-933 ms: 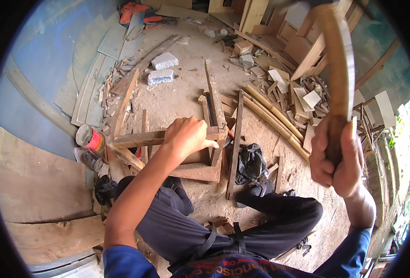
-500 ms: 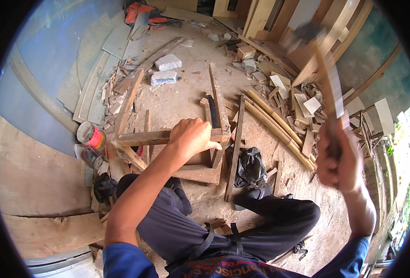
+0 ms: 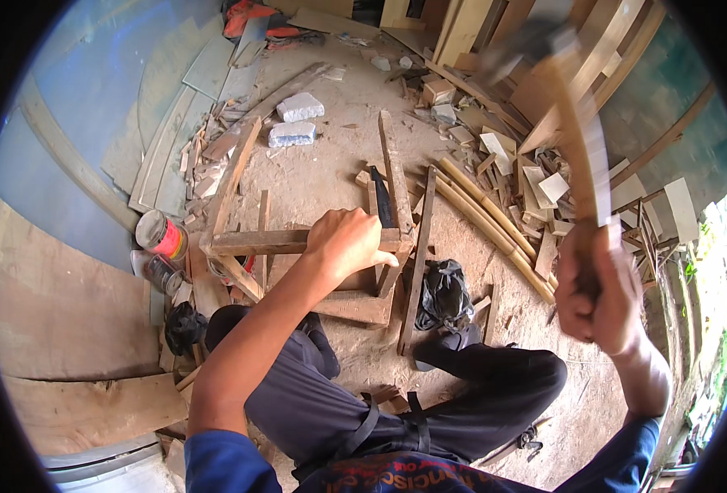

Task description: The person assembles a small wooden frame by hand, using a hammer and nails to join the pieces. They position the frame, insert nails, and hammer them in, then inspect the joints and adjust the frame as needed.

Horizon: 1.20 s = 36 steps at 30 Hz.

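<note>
A small wooden frame (image 3: 257, 243), like an upturned stool with legs pointing away, stands on the ground before my knees. My left hand (image 3: 345, 238) is wrapped round its near rail close to the right corner, thumb lying along the wood. Out to the right, my right hand (image 3: 600, 289) grips a hammer (image 3: 579, 135) by its wooden handle. The hammer is raised well above the frame, its dark head blurred by motion. Inside the frame's right side lies a flat black object (image 3: 381, 199) whose kind I cannot make out. No nail shows.
Two pale blocks (image 3: 292, 134) lie beyond the frame. Tins (image 3: 161, 235) stand to its left. At right are a loose wooden strip (image 3: 418, 267), a black plastic bag (image 3: 444, 296) and bamboo poles (image 3: 497, 223). Wood scraps (image 3: 536, 181) pile along the right wall.
The hammer head has shifted slightly left, and my right hand has come slightly lower. My left hand keeps its hold on the rail; the frame barely differs.
</note>
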{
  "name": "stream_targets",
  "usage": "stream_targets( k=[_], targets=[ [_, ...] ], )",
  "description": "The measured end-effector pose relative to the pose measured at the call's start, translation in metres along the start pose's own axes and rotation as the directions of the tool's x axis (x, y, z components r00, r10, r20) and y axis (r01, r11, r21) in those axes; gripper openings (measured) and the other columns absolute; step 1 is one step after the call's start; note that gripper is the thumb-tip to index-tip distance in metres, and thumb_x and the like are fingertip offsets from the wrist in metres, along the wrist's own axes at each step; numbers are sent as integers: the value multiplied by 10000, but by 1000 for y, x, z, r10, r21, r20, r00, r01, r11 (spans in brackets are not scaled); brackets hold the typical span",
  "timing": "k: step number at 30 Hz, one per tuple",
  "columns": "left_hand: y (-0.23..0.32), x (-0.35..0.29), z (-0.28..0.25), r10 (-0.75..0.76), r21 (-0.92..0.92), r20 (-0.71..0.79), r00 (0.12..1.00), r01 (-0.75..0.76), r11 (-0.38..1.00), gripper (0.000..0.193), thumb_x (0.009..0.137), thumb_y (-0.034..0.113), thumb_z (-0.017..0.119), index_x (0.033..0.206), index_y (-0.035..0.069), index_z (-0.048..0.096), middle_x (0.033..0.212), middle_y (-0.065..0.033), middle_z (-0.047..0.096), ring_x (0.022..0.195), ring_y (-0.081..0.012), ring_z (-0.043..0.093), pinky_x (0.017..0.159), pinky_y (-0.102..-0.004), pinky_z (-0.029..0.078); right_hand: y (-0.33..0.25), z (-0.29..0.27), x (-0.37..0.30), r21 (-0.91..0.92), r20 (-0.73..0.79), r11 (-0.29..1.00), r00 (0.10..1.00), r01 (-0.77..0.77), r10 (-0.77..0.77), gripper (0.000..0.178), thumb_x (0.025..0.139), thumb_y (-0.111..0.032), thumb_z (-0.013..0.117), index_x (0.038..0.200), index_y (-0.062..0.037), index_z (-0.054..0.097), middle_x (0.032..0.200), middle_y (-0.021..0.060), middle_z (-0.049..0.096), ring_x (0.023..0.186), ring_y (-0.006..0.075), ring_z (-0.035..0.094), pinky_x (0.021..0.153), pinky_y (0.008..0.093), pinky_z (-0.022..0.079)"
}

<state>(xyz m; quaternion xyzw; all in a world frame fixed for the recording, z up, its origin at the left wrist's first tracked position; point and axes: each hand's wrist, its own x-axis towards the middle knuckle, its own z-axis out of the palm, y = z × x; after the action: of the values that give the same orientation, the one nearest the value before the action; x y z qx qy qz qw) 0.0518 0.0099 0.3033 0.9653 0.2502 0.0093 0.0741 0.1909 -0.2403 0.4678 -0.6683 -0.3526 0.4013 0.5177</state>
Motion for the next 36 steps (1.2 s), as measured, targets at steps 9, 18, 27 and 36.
stream_targets(
  k=[9,18,27,36],
  targets=[
    [0,3,6,59,0,-69,996,-59,998,655,679,634,743,780,-13,706,740,-198,690,748,-361,705,681,-428,575,67,-6,5,-104,154,777,762,-621,629,538,1000,-580,368,814,-80,445,545,-19,341,367,110,302,332,277,243],
    [3,1,2,3,-26,-26,1000,-4,1000,609,674,593,773,706,-11,702,664,-176,681,683,-309,716,616,-380,583,-11,-5,23,289,-73,868,913,404,-401,459,1033,-547,251,876,-143,403,493,-57,309,297,64,302,254,231,249],
    [6,2,-1,27,-15,-61,998,-28,999,594,670,592,775,680,3,692,663,-167,682,668,-303,713,595,-384,580,50,-8,4,-84,38,912,913,-401,405,436,1039,-439,367,842,-69,485,542,12,381,360,102,345,309,258,261],
    [9,11,3,40,-24,-54,998,-41,999,602,680,589,775,700,-8,695,692,-169,690,707,-306,717,627,-383,583,83,-14,25,-278,141,727,775,628,-615,537,1005,-606,265,844,-107,383,524,-44,336,350,89,312,305,275,268]
  ],
)
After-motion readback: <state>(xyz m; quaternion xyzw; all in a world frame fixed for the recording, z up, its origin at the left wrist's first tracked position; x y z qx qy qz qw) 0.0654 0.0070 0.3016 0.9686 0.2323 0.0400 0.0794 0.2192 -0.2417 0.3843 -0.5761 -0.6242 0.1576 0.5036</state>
